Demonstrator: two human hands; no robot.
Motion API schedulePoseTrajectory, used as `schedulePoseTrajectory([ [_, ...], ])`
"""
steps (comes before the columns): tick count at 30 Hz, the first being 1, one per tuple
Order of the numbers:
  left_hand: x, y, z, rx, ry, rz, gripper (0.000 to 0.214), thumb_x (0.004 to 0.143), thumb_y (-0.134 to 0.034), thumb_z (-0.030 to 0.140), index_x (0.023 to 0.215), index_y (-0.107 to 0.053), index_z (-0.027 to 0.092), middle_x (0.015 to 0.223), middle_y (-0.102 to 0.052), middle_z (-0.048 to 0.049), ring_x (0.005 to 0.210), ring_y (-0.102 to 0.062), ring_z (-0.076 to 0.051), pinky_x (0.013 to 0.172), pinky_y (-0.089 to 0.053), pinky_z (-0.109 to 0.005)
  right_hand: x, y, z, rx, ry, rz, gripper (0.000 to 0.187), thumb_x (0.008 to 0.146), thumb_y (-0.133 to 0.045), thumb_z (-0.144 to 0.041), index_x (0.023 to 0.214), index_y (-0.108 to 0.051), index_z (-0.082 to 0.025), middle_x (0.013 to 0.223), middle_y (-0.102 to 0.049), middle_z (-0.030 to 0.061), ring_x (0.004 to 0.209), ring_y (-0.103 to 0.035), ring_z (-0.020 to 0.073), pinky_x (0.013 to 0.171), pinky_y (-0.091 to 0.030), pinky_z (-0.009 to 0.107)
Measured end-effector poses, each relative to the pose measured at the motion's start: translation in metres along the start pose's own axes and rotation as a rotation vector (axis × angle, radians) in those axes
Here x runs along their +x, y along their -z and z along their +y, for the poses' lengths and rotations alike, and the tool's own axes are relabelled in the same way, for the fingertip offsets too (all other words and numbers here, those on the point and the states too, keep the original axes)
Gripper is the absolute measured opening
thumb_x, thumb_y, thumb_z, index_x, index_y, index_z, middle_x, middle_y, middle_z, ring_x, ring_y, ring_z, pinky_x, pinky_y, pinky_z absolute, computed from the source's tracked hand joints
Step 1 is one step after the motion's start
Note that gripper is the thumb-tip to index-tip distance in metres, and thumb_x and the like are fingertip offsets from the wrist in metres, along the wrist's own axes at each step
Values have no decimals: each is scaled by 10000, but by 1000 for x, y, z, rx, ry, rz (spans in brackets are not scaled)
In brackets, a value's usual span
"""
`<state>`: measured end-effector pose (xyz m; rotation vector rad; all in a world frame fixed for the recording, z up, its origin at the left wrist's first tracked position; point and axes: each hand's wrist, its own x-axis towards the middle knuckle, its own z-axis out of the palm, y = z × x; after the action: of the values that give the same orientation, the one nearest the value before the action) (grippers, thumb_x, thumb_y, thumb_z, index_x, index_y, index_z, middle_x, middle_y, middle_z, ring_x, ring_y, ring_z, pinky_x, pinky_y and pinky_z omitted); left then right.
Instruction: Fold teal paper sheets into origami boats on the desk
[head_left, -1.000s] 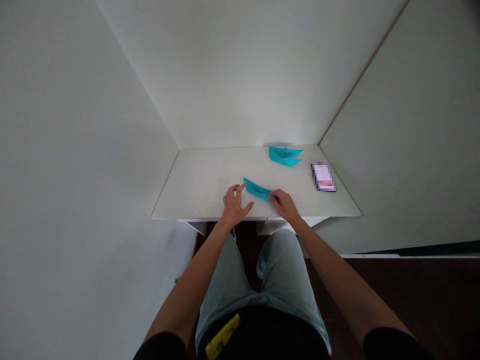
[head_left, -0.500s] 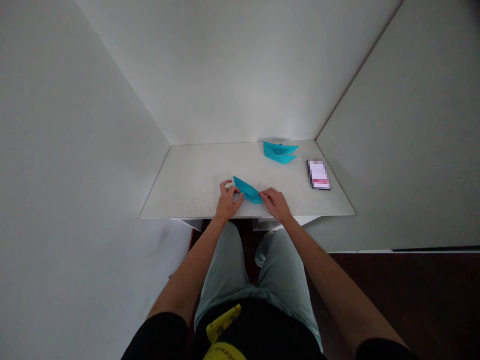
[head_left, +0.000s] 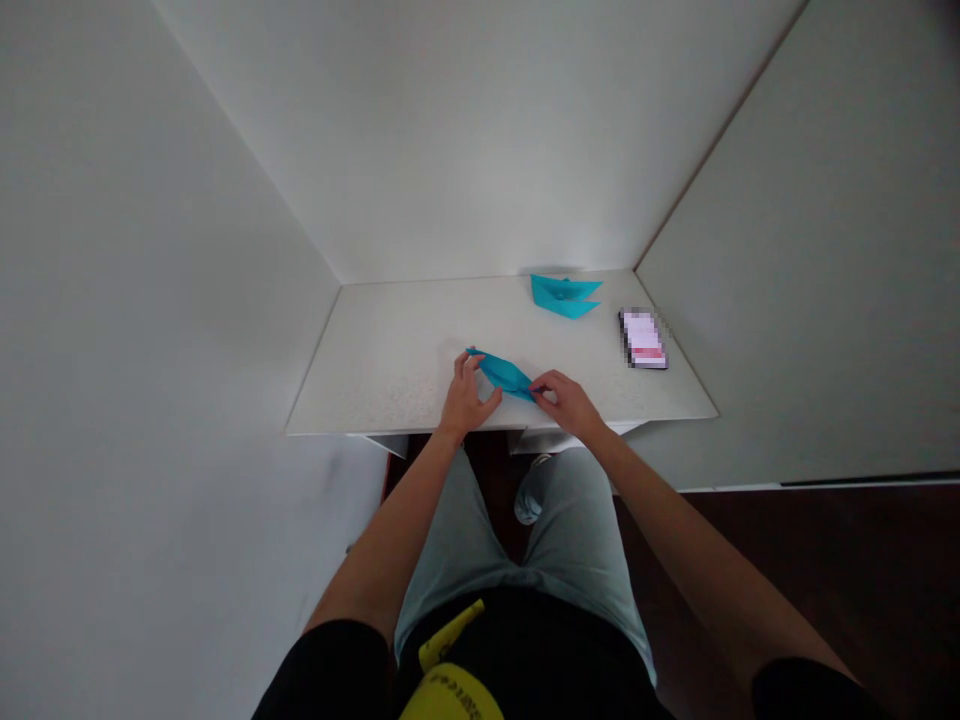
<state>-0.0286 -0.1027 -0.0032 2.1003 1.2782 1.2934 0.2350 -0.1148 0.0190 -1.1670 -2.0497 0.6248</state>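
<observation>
Where the tabletop [head_left: 390,350] nears its front edge, the blue folded paper [head_left: 504,372] shows as a long, pointed sliver. Left hand [head_left: 465,400] fingers clamp its left tip; right hand [head_left: 568,402] fingers pinch its right tip.

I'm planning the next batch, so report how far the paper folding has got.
Done: one folded blue boat sits far back on the table. In hand: a second blue piece, the left hand and right hand gripping its ends. Left: it looks flat, not opened like the first.
</observation>
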Motion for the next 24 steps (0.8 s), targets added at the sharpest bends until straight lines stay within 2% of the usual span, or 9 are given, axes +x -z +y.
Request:
schedulePoseTrajectory([
  [3, 1, -2, 1, -6, 57, 22, 543, 945, -733, 295, 1388, -433, 203, 1495, -486, -211, 1489, -511, -333, 1198, -523, -527, 1, 6, -6, -109, 3, -41, 154, 1037, -609, -253, 1081, -757, -252, 1097, -749, 84, 1001, -747, 250, 946, -602, 409],
  [5, 1, -1, 2, 4, 115, 41, 431, 961, -711, 301, 1306, -470, 208, 1351, -562, -168, 1353, -603, -308, 1148, -545, -509, 3, 10, -11, -205, -28, -62, 158, 1035, -625, -242, 1130, -751, -242, 1154, -737, 94, 966, -750, 243, 907, -603, 396],
  [8, 2, 0, 6, 30, 174, 56, 354, 950, -715, 292, 1228, -508, 221, 1216, -573, -110, 1140, -664, -265, 1029, -587, -451, 7, 18, -20, -361, -72, -108, 170, 1038, -648, -253, 1179, -743, -237, 1215, -719, 106, 917, -749, 234, 850, -588, 378],
  [11, 3, 1, 12, 40, 194, 54, 388, 914, -756, 280, 1222, -526, 231, 1270, -548, -108, 1052, -676, -237, 967, -600, -414, 13, 26, -27, -491, -111, -153, 144, 1037, -666, -256, 1157, -743, -234, 1203, -712, 103, 881, -736, 224, 814, -560, 359],
  [14, 3, 2, 16, 41, 207, 39, 486, 879, -815, 315, 1262, -526, 234, 1306, -546, -113, 1053, -690, -242, 922, -613, -399, 19, 31, -34, -577, -178, -187, 90, 1032, -671, -241, 1087, -740, -227, 1157, -716, 92, 862, -715, 217, 735, -518, 338],
  [18, 2, 2, 19, 80, 183, 21, 543, 873, -854, 395, 1289, -546, 229, 1276, -568, -110, 1064, -705, -260, 892, -620, -397, 26, 35, -41, -668, -171, -181, 74, 1023, -667, -225, 1013, -740, -232, 1108, -730, 99, 979, -702, 262, 720, -482, 345],
  [24, 1, 1, 18, 168, 128, 18, 424, 874, -875, 444, 1177, -658, 241, 1326, -563, -112, 1039, -714, -243, 939, -619, -398, 30, 40, -47, -553, -79, -112, 113, 1064, -605, -263, 1100, -709, -235, 1175, -734, 100, 948, -723, 251, 738, -489, 339],
])
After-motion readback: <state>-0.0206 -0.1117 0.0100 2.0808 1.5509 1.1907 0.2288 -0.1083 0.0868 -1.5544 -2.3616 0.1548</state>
